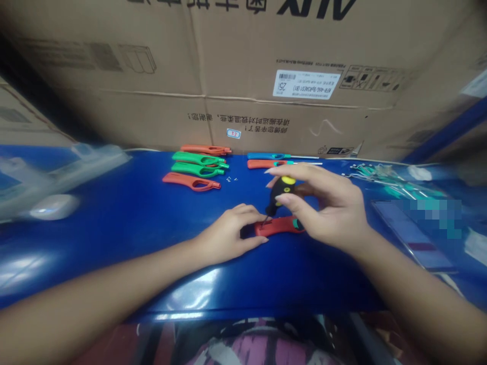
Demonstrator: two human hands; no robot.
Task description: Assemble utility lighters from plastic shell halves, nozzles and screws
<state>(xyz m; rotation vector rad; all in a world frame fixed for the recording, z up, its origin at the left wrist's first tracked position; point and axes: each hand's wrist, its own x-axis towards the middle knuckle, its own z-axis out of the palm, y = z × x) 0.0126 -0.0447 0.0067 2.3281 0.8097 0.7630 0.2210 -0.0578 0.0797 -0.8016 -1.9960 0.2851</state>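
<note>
My left hand (232, 235) rests on the blue table (133, 223) with its fingers curled round the left end of a red plastic handle piece (279, 226), pinning it flat. My right hand (327, 208) grips a short screwdriver with a black handle and yellow cap (283, 188). The screwdriver's tip points down onto the red piece near my left fingers. A small teal part shows at the red piece's right end.
Several red and green handle shells (198, 170) lie in a row behind my hands. A blue and a red assembled tool (274, 159) lie to their right. Large cardboard boxes (266, 76) wall off the back. A phone (411, 233) and loose metal parts (384, 177) sit right.
</note>
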